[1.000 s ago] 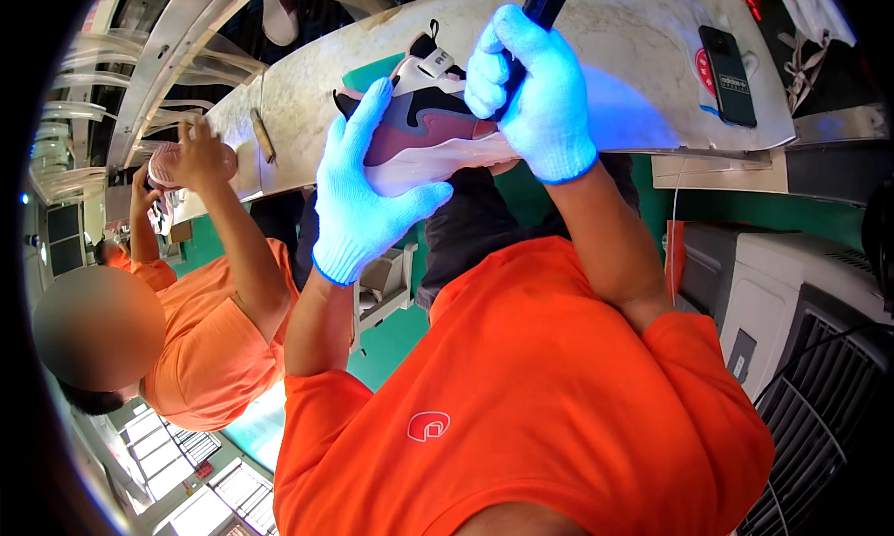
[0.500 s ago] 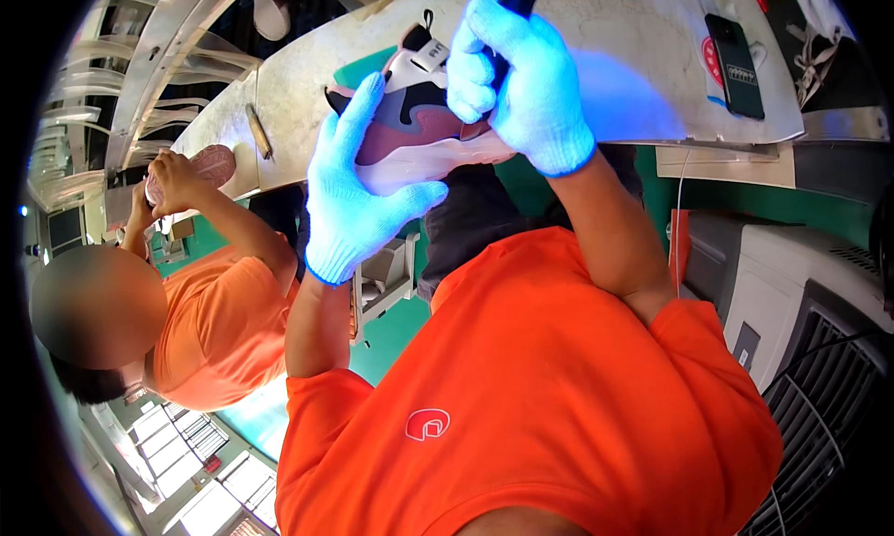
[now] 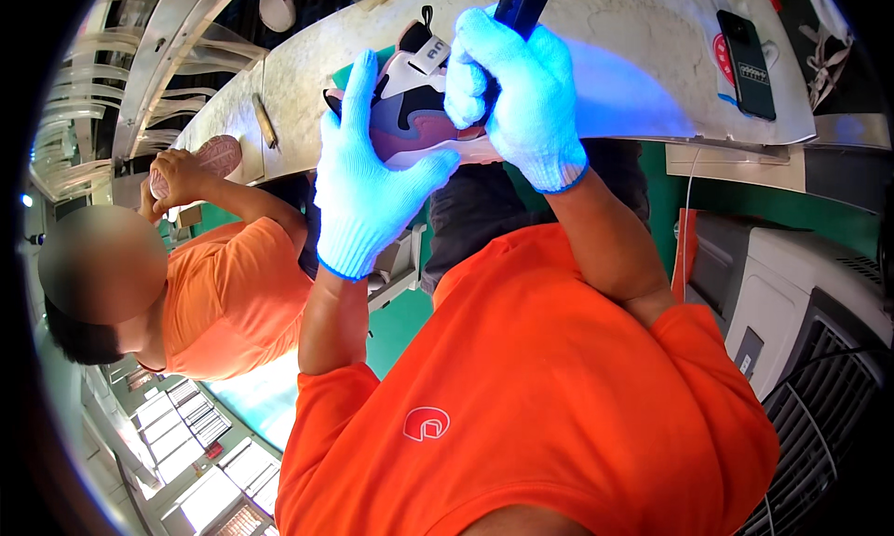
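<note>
A sneaker (image 3: 433,112) in pink, dark grey, black and white lies on its side by the table's near edge, its pale sole toward me. My left hand (image 3: 368,177), in a knit glove, clasps the shoe at its left end, with the thumb along the sole edge and the fingers stretched over the far side. My right hand (image 3: 517,89), gloved too, is wrapped round a black cylindrical tool (image 3: 520,10) with a thin cord at its top. The tool's lower end, close to the sole, is hidden by the fist. Bluish light tints both gloves.
The worn white table (image 3: 326,70) curves across the front. On it lie a dark phone (image 3: 745,66) at the right and a thin brownish stick (image 3: 264,122) at the left. A co-worker (image 3: 233,284) at my left holds a pink shoe (image 3: 219,156). A grey machine (image 3: 792,284) stands at my right.
My left thumb has come up against the sole edge. My right fist has turned slightly, so more of the black tool's top shows. The co-worker's shoe has shifted a little.
</note>
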The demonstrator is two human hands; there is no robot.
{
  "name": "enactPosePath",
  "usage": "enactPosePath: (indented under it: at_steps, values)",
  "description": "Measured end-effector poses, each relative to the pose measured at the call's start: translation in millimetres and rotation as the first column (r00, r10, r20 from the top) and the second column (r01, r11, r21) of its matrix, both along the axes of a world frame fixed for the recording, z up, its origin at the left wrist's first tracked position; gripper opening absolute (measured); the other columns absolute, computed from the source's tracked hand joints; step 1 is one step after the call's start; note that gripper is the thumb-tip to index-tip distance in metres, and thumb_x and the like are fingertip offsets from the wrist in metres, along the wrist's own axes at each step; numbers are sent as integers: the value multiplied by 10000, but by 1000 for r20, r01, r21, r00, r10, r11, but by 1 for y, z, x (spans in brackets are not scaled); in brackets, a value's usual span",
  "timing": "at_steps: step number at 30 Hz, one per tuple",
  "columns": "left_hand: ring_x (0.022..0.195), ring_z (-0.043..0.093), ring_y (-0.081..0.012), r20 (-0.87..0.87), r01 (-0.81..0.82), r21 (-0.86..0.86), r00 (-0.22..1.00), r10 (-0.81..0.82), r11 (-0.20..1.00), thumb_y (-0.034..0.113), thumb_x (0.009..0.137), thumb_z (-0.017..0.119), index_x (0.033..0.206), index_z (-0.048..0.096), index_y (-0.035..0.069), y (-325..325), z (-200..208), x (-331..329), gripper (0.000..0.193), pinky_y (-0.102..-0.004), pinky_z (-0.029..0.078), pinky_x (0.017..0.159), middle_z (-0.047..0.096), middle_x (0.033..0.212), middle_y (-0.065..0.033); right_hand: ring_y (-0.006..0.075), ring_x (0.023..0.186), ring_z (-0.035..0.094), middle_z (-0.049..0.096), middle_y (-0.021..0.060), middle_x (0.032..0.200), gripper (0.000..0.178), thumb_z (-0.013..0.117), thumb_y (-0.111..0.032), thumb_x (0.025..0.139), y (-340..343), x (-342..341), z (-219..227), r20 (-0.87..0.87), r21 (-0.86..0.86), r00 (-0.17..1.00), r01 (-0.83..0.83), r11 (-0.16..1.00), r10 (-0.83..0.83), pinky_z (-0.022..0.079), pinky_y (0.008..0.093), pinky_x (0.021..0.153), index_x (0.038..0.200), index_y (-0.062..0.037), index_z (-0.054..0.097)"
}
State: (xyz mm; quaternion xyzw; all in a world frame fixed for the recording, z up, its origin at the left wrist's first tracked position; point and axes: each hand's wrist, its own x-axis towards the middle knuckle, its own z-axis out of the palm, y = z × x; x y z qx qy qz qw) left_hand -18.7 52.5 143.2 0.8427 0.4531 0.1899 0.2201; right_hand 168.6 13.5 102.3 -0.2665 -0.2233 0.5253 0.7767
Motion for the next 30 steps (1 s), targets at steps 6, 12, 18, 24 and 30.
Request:
enactPosePath:
  at_steps: [6, 12, 18, 24, 30]
  values:
    - [1180, 755, -444, -75, -103, 21, 992, 104, 994, 332, 678, 970, 1761, 352, 230, -5, 4, 12, 1251, -488, 650, 984, 603, 1399, -294, 61, 510, 540, 607, -10, 645, 271, 741, -247, 1082, -5, -12, 2, 16, 15, 999, 46, 999, -46, 402, 261, 480, 909, -39, 730]
    - [1309, 707, -377, -147, -90, 59, 984, 98, 994, 311, 669, 1008, 1766, 362, 175, -12, 20, 22, 1280, -461, 596, 1100, 616, 1451, -233, 205, 597, 620, 641, 76, 697, 278, 639, -165, 1100, -30, 15, 6, 57, 30, 980, 190, 981, -191, 533, 375, 589, 856, -32, 661]
    - [1236, 743, -397, -58, -59, 48, 996, 62, 997, 275, 671, 1000, 1762, 375, 234, -7, 11, 13, 1258, -477, 643, 1015, 618, 1419, -216, 195, 776, 723, 807, 89, 1021, 413, 811, -271, 1003, -60, 68, 15, 871, -116, 487, 332, 936, -65, 584, 333, 725, 1298, 15, 765]
    - [1055, 783, -454, -33, -63, 145, 997, 68, 987, 389, 609, 1024, 1761, 362, 297, -9, -4, 10, 1331, -487, 677, 877, 600, 1381, -300, 420, 1047, 774, 770, 257, 1229, 848, 918, -446, 848, -58, 39, 9, 967, -150, -180, 174, 973, 181, 618, 466, 910, 1491, 28, 635]
    - [1129, 780, -398, 148, -105, 15, 984, 102, 994, 347, 584, 1071, 1705, 487, 220, 11, -22, 12, 1270, -466, 653, 969, 651, 1354, -244, 414, 932, 776, 792, 228, 1095, 815, 904, -451, 855, -43, 24, 9, 932, -118, -305, 247, 962, 193, 612, 477, 836, 1456, 38, 651]
